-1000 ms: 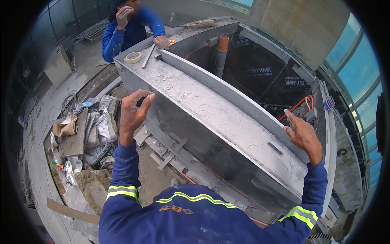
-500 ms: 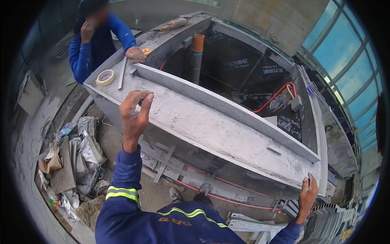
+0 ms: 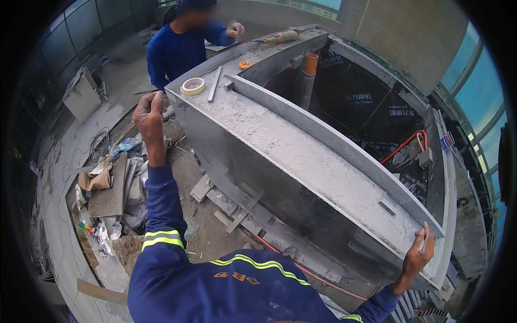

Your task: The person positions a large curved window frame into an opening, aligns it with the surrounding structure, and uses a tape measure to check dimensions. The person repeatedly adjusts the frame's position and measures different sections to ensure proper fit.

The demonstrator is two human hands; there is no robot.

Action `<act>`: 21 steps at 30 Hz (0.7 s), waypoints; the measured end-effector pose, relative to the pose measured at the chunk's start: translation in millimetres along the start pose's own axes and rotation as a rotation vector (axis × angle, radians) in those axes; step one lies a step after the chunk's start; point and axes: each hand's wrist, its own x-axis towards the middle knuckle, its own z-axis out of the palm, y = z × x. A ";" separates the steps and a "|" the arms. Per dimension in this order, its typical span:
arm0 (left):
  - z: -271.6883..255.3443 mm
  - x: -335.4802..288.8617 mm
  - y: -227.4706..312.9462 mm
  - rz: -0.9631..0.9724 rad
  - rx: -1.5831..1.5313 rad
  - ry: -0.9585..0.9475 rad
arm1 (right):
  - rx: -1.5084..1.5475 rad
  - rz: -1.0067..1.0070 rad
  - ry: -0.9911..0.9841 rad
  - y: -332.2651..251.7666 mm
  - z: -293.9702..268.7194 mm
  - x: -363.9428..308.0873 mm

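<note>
A long grey stone trough-like ledge (image 3: 301, 161), its top coated with pale mortar dust, runs from upper left to lower right before me. Just off its left corner is my left hand (image 3: 149, 123), raised, with thumb and fingertips pressed together; anything between them is too small to make out. My right hand (image 3: 416, 255) is over the ledge's near right end, thumb and finger apart, fingertips by the end of the upright stone strip (image 3: 334, 142). On the dusty top lie a roll of masking tape (image 3: 193, 86), a narrow grey bar (image 3: 215, 84) and a small grey block (image 3: 386, 208).
Across the far corner stands a co-worker in blue (image 3: 180, 54), one hand raised. An orange tape measure (image 3: 245, 64) and a power tool (image 3: 283, 36) lie on the far ledge. An orange-topped pipe (image 3: 310, 64) rises inside the black-lined pit. Rubble (image 3: 110, 199) is piled at left.
My view has swung left. My left hand has moved off the ledge's near edge to beyond its left corner, its fingers now together. The co-worker's hand has left the ledge.
</note>
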 end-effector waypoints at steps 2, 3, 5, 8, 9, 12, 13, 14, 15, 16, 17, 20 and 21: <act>-19.6 -23.4 -28.4 -0.058 -0.058 -0.001 | 0.006 -0.065 0.016 -7.4 11.5 1.4; -30.4 -38.5 -44.4 -0.061 0.066 -0.015 | -0.004 -0.166 0.071 -12.5 20.7 4.6; -83.7 -72.2 -120.2 -0.224 0.132 -0.126 | -0.079 -0.263 0.102 -23.1 32.0 8.4; -116.3 -168.8 -206.9 -0.493 0.362 -0.420 | -0.040 -0.181 0.202 -13.5 23.2 -16.8; -126.9 -213.7 -237.9 -0.484 0.328 -0.574 | -0.104 -0.137 0.250 -3.2 14.2 -31.4; -158.4 -345.9 -253.2 -1.063 0.615 -1.025 | -0.224 0.027 0.363 17.9 -11.1 -71.3; -203.6 -389.2 -304.6 -1.016 0.658 -1.214 | -0.193 0.135 0.378 27.7 -17.9 -76.3; -214.0 -423.0 -299.4 -1.120 0.504 -1.426 | -0.196 0.244 0.396 36.3 -21.6 -91.1; -212.9 -452.6 -285.6 -1.295 0.490 -1.485 | -0.231 0.310 0.452 37.8 -27.7 -99.5; -217.9 -473.9 -267.4 -1.424 0.370 -1.444 | -0.220 0.379 0.477 47.0 -33.3 -107.3; -222.3 -493.5 -256.0 -1.557 0.373 -1.404 | -0.184 0.428 0.503 56.8 -32.5 -106.6; -218.7 -511.1 -231.3 -1.519 0.394 -1.452 | -0.177 0.536 0.586 105.9 -31.0 -115.6; -215.9 -514.4 -226.2 -1.522 0.402 -1.445 | -0.176 0.573 0.634 128.1 -27.8 -120.1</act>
